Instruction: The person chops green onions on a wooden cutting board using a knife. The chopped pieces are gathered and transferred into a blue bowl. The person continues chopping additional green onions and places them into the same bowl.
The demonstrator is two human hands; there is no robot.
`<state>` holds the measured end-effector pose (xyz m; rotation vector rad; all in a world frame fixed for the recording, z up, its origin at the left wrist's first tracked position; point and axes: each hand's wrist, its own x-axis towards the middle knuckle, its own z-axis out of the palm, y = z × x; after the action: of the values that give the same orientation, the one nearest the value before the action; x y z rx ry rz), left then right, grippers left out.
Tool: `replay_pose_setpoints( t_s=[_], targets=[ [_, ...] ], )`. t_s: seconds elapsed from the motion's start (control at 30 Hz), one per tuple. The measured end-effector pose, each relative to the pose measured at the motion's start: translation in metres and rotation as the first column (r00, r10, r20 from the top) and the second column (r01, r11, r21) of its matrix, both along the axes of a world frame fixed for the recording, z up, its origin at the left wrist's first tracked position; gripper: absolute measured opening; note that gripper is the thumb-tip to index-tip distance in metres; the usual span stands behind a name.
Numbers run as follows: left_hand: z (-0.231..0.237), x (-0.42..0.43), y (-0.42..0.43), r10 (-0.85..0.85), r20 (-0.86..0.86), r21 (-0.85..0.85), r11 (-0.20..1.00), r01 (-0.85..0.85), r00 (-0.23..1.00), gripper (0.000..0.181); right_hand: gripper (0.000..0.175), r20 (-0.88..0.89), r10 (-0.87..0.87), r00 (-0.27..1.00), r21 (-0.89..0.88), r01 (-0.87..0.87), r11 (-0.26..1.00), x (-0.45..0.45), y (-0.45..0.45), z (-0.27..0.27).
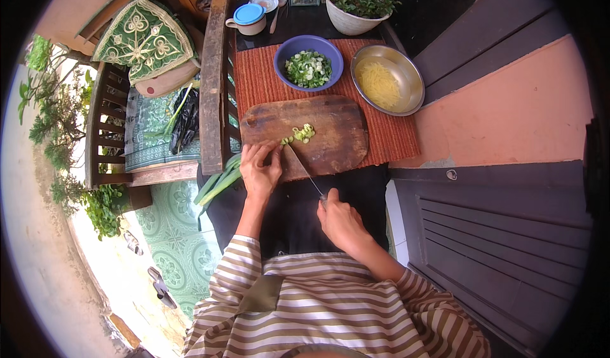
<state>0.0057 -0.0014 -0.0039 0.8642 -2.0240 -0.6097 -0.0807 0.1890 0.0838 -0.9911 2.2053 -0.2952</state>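
Note:
My left hand (pixel 260 166) grips a bunch of green onion (pixel 220 182) at the left end of a worn wooden cutting board (pixel 329 136). The long green leaves trail out past the board's left edge. In my right hand (pixel 342 220) is the handle of a kitchen knife (pixel 305 171). Its blade slants up and left across the board, with the tip beside my left fingertips. Small cut rings of green onion (pixel 303 133) lie just beyond the tip, near the middle of the board.
A purple bowl (pixel 281 77) of chopped green onion and a steel bowl (pixel 413 79) of pale yellow shreds in liquid stand on the orange woven mat (pixel 255 79). Behind are a blue-lidded cup (pixel 250 18) and a potted plant (pixel 357 10). A wooden bench arm (pixel 215 86) borders the left.

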Motion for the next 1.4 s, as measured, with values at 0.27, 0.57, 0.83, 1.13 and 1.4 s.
replay_pose_setpoints(
  t_s=[0.27, 0.57, 0.83, 1.13, 1.4],
  targets=[
    [0.001, 0.000, 0.000, 0.006, 0.009, 0.000, 1.000, -0.006, 1.000, 0.015, 0.035, 0.054, -0.026, 0.998, -0.051, 0.028, 0.998, -0.004, 0.005, 0.020],
    [0.003, 0.000, 0.001, -0.008, -0.004, -0.017, 1.000, 0.008, 1.000, 0.015, 0.032, 0.008, 0.009, 1.000, -0.111, -0.008, 0.994, -0.001, -0.012, 0.008],
    [0.001, 0.000, 0.001, -0.003, 0.010, 0.001, 1.000, 0.003, 1.000, 0.016, 0.030, -0.041, 0.011, 0.999, -0.100, -0.015, 0.995, 0.000, -0.026, -0.002],
    [0.001, 0.001, 0.001, -0.009, 0.019, -0.011, 1.000, 0.009, 1.000, 0.016, 0.029, -0.005, 0.006, 1.000, -0.142, -0.007, 0.990, -0.006, -0.055, -0.024],
    [-0.003, 0.001, -0.002, -0.005, 0.009, 0.028, 1.000, 0.005, 1.000, 0.020, 0.030, -0.004, 0.012, 1.000, -0.046, -0.013, 0.999, 0.001, -0.022, -0.017]
  ],
)
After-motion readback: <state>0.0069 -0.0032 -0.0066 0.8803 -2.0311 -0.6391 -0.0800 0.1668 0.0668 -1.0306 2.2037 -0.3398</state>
